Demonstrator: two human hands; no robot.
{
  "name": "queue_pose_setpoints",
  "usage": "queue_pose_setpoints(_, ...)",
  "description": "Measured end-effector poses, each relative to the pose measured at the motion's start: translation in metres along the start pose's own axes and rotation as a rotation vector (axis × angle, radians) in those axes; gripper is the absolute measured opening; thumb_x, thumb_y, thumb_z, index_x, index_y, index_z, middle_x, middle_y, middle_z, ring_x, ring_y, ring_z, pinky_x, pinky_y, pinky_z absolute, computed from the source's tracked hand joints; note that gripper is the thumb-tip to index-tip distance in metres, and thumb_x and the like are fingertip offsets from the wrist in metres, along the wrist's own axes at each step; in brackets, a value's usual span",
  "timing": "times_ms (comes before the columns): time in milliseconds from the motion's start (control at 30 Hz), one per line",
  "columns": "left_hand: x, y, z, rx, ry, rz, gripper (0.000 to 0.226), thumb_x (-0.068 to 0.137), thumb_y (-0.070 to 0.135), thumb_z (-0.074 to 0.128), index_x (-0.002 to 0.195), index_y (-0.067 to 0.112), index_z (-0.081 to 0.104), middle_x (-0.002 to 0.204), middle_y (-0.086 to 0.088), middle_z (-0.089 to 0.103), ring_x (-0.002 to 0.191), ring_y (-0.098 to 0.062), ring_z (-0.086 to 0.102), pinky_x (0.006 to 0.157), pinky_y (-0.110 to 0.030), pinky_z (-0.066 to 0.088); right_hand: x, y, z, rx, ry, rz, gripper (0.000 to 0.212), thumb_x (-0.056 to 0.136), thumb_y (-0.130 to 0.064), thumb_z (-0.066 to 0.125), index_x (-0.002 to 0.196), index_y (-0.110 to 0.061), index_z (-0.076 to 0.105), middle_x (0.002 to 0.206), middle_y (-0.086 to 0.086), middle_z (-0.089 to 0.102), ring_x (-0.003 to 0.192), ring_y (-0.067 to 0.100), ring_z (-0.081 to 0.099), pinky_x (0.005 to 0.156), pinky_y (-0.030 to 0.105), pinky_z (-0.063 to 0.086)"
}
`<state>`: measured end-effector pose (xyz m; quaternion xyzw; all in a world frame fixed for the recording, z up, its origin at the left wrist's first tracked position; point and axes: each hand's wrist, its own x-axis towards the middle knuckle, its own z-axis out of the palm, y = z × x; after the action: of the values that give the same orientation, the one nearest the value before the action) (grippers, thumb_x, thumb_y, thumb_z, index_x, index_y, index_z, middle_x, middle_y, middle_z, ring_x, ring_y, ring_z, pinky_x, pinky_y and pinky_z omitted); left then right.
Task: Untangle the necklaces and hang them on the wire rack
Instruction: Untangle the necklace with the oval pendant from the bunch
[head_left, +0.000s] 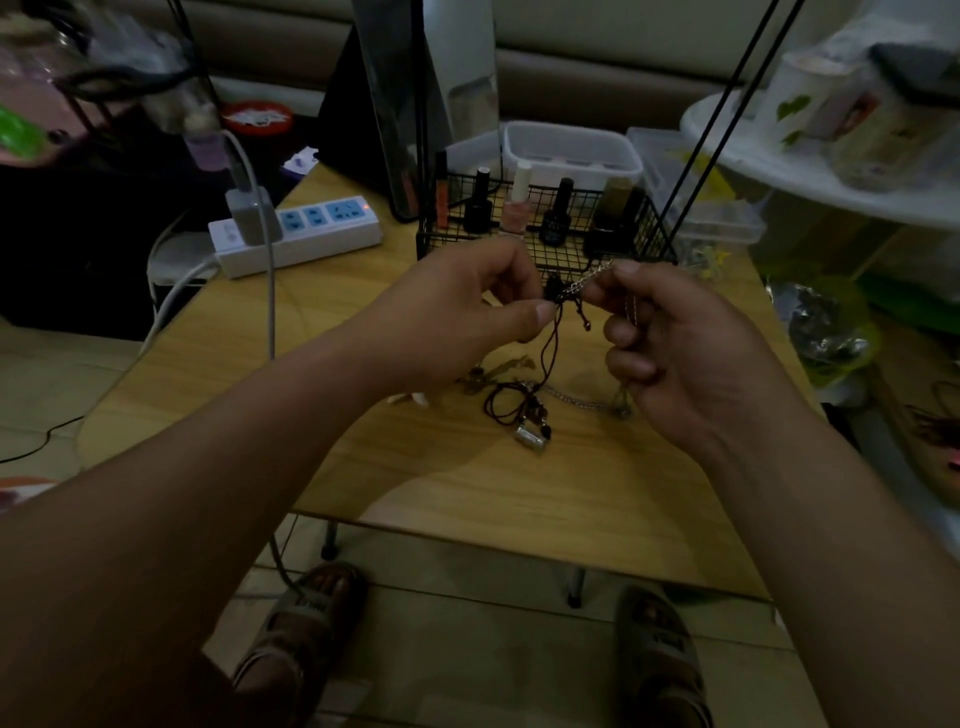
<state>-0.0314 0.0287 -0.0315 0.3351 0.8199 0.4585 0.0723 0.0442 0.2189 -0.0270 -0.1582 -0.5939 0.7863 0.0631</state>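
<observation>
Left hand (457, 317) and right hand (670, 338) at frame centre, both pinching the tangled necklaces (563, 293), held above the wooden table (467, 483); dark cords hang to a silver pendant (531, 435) lying on the tabletop; black wire rack (545, 244) just behind, upper centre, holding nail polish bottles (517, 200)

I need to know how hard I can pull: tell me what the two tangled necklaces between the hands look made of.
The chain pinched by the right hand looks metal, silvery and shiny: small links glint. The cord hanging below the left hand looks like thin string, dark reddish, matte; fibre unclear.
</observation>
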Motion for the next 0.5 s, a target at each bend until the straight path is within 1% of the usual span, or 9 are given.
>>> queue_pose_setpoints(67,-0.0004,0.0013,-0.0005,-0.016,-0.023,-0.010,0.009,0.099,0.027,0.068,0.096,0.019,0.068,0.094,0.015,0.075,0.095,0.003,0.067,0.081,-0.020,0.049,0.0004,-0.0001,0.0015,0.066,0.007,0.022,0.007,0.098,-0.017,0.059,0.093,-0.014,0.062,0.086,0.001,0.072,0.057,0.006,0.045,0.043,0.017,0.024)
queue_pose_setpoints(100,-0.0005,0.0014,-0.0006,-0.032,-0.027,-0.019,0.010,0.100,0.028,0.067,0.095,0.019,0.068,0.095,0.016,0.075,0.092,0.003,0.067,0.080,-0.022,0.048,0.0007,-0.0002,0.0023,0.087,0.011,0.030,0.006,0.098,-0.016,0.057,0.093,-0.013,0.059,0.083,0.001,0.071,0.057,0.006,0.045,0.043,0.017,0.024)
queue_pose_setpoints(167,-0.0013,0.0019,-0.0016,-0.086,-0.016,-0.042,0.012,0.101,0.028,0.065,0.096,0.018,0.067,0.090,0.012,0.070,0.072,0.004,0.061,0.066,-0.019,0.045,0.0009,-0.0008,0.0036,0.116,0.023,0.052,0.007,0.098,-0.014,0.054,0.091,-0.013,0.055,0.078,0.000,0.070,0.056,0.007,0.042,0.043,0.018,0.023)
queue_pose_setpoints(233,-0.0030,0.0039,-0.0028,-0.154,-0.014,-0.067,0.014,0.104,0.027,0.060,0.099,0.014,0.063,0.083,-0.001,0.067,0.061,-0.008,0.050,0.054,-0.020,0.041,0.0010,0.0000,0.0037,0.113,0.045,0.068,0.008,0.096,-0.010,0.052,0.089,-0.013,0.053,0.078,0.002,0.069,0.055,0.007,0.041,0.044,0.018,0.022)
queue_pose_setpoints(267,-0.0033,0.0049,-0.0032,-0.184,-0.015,-0.084,0.015,0.106,0.026,0.056,0.101,0.013,0.062,0.086,-0.006,0.070,0.060,-0.014,0.047,0.052,-0.023,0.040,0.0014,0.0010,0.0034,0.098,0.051,0.068,0.009,0.095,-0.008,0.051,0.088,-0.012,0.053,0.079,0.003,0.069,0.055,0.007,0.042,0.044,0.018,0.023)
queue_pose_setpoints(333,-0.0031,0.0057,-0.0034,-0.214,-0.018,-0.101,0.015,0.108,0.024,0.052,0.103,0.012,0.060,0.091,-0.001,0.075,0.059,-0.019,0.044,0.050,-0.024,0.038,0.0018,0.0034,0.0039,0.073,0.049,0.054,0.011,0.093,-0.002,0.051,0.086,-0.011,0.052,0.080,0.004,0.067,0.055,0.007,0.044,0.042,0.018,0.025)
queue_pose_setpoints(367,-0.0027,0.0057,-0.0032,-0.218,-0.023,-0.099,0.014,0.108,0.023,0.051,0.105,0.012,0.060,0.087,0.001,0.075,0.059,-0.019,0.043,0.050,-0.025,0.038,0.0020,0.0046,0.0042,0.071,0.046,0.046,0.013,0.092,0.000,0.052,0.085,-0.011,0.051,0.079,0.003,0.065,0.055,0.007,0.045,0.042,0.018,0.026)
queue_pose_setpoints(433,-0.0020,0.0040,-0.0023,-0.211,-0.035,-0.091,0.009,0.107,0.019,0.054,0.108,0.014,0.062,0.078,0.002,0.069,0.057,-0.015,0.046,0.049,-0.024,0.038,0.0022,0.0054,0.0054,0.071,0.036,0.035,0.014,0.091,0.002,0.055,0.086,-0.011,0.052,0.076,0.002,0.062,0.055,0.007,0.047,0.041,0.018,0.027)
queue_pose_setpoints(500,-0.0018,0.0024,-0.0018,-0.172,-0.049,-0.076,0.010,0.104,0.017,0.059,0.112,0.021,0.065,0.073,0.005,0.062,0.059,-0.010,0.049,0.052,-0.023,0.042,0.0021,0.0053,0.0065,0.073,0.025,0.030,0.012,0.092,0.002,0.056,0.093,-0.010,0.057,0.071,-0.001,0.061,0.054,0.007,0.047,0.042,0.018,0.026)
